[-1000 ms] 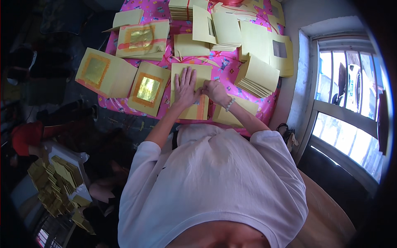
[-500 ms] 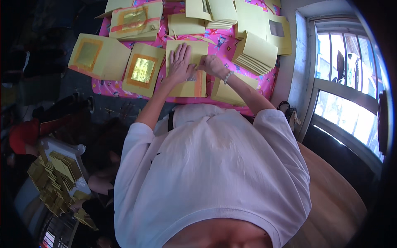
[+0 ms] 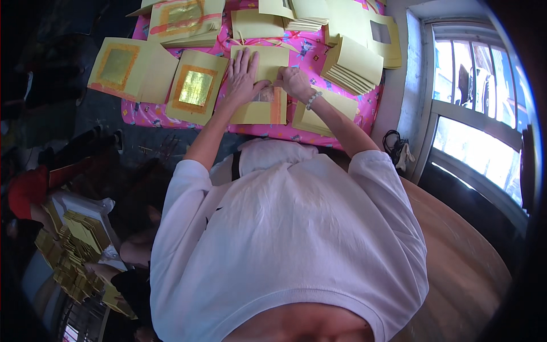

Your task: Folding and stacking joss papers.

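Note:
A yellow card sheet (image 3: 250, 117) with a cut-out window lies in front of me on the table. My left hand (image 3: 244, 80) rests flat on its left half, fingers stretched toward the far edge. At the sheet's right edge my right hand (image 3: 294, 81) is closed, fingers curled, just beyond an orange strip (image 3: 276, 108). What those fingers grip, if anything, is too small to make out. Left of the sheet lies a yellow card (image 3: 185, 108) with a shiny gold panel (image 3: 195, 88) framed in orange. Under my right wrist sits a stack of yellow card (image 3: 319, 121).
A pink patterned cloth (image 3: 305, 57) covers the table. Folded yellow cards (image 3: 352, 65) stand at the right, and another gold-panelled card (image 3: 154, 77) lies far left. A barred window (image 3: 478, 114) is on the right. At lower left, people sit beside piled yellow pieces (image 3: 82, 228).
My hands have drawn slightly apart on the sheet: the left a little leftward, the right a little to the right. The whole view has shifted slightly.

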`<state>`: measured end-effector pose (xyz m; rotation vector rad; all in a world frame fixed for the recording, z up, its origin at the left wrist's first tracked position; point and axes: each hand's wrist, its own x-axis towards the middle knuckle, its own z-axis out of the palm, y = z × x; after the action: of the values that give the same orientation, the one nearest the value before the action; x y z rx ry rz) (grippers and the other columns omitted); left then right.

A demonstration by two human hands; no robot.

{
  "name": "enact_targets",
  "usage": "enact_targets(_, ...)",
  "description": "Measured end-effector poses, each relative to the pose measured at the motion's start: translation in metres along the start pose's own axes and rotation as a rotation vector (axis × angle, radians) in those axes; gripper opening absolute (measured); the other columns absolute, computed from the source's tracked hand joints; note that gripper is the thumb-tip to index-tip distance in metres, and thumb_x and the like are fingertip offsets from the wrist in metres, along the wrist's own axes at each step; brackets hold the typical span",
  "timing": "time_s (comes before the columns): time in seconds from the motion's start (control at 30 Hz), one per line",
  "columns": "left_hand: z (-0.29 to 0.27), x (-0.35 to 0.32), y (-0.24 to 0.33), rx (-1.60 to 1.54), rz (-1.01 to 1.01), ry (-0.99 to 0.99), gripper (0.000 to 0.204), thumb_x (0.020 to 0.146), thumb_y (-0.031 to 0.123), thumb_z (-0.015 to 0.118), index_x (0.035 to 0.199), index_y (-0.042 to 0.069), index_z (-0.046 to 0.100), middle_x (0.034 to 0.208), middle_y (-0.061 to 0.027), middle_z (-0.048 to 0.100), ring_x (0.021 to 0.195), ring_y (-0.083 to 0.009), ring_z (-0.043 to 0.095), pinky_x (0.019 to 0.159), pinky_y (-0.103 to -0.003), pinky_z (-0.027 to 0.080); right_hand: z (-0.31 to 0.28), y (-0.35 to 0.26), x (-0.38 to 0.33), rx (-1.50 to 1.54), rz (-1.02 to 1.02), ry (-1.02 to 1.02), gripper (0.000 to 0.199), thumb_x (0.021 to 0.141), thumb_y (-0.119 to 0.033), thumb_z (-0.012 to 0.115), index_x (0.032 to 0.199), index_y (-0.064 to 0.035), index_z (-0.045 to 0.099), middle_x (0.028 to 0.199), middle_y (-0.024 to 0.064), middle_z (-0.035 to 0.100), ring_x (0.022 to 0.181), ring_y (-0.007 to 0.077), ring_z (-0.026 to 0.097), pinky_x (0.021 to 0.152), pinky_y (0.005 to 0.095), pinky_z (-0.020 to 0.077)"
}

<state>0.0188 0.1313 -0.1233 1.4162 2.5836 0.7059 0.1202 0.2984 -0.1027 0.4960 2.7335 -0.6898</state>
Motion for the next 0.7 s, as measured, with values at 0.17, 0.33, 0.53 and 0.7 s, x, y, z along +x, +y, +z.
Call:
enact_targets(0.17, 0.004, 0.002, -0.002, -0.008, 0.017, 0.024, 0.095, 0.079, 0.053, 0.063, 0.149, 0.007, 0.017, 0.154, -0.0194, 0.015, 0.142, -0.0377, 0.012, 0.114, -0.054, 0.01, 0.0, 0.002, -0.002, -0.015, 0.002, 0.002, 0.031, 0.078, -0.033, 0.072, 0.093, -0.0068, 0.062, 0.083, 0.0151, 0.067, 0.083, 0.0293, 0.067, 0.07, 0.0417, 0.0525)
enact_targets(0.33, 0.004, 0.006, -0.009, -0.046, -0.01, -0.043, 0.098, 0.078, 0.059, 0.062, 0.149, 0.008, 0.018, 0.154, -0.0202, 0.015, 0.142, -0.0376, 0.011, 0.113, -0.054, 0.01, -0.008, -0.007, -0.014, 0.007, -0.206, 0.149, 0.041, 0.079, -0.036, 0.071, 0.096, -0.0057, 0.049, 0.087, 0.0139, 0.064, 0.08, 0.0312, 0.066, 0.066, 0.0435, 0.0517)
enact_targets(0.53, 0.0, 0.016, -0.01, -0.091, -0.035, -0.122, 0.092, 0.08, 0.058, 0.059, 0.147, 0.008, 0.022, 0.153, -0.0206, 0.017, 0.142, -0.0381, 0.012, 0.113, -0.054, 0.011, -0.011, -0.017, -0.014, -0.291, -0.319, 0.218, 0.038, 0.08, -0.037, 0.068, 0.095, -0.0071, 0.048, 0.083, 0.0105, 0.059, 0.075, 0.0291, 0.065, 0.065, 0.0409, 0.0518)
enact_targets(0.7, -0.006, 0.018, -0.023, -0.17, 0.018, 0.01, 0.082, 0.082, 0.05, 0.061, 0.145, 0.009, 0.029, 0.148, -0.021, 0.026, 0.138, -0.0395, 0.02, 0.109, -0.051, 0.021, -0.009, -0.019, -0.011, -0.506, -0.549, 0.344, 0.031, 0.08, -0.035, 0.065, 0.091, -0.0093, 0.052, 0.078, 0.0075, 0.057, 0.071, 0.0239, 0.063, 0.062, 0.036, 0.0506)
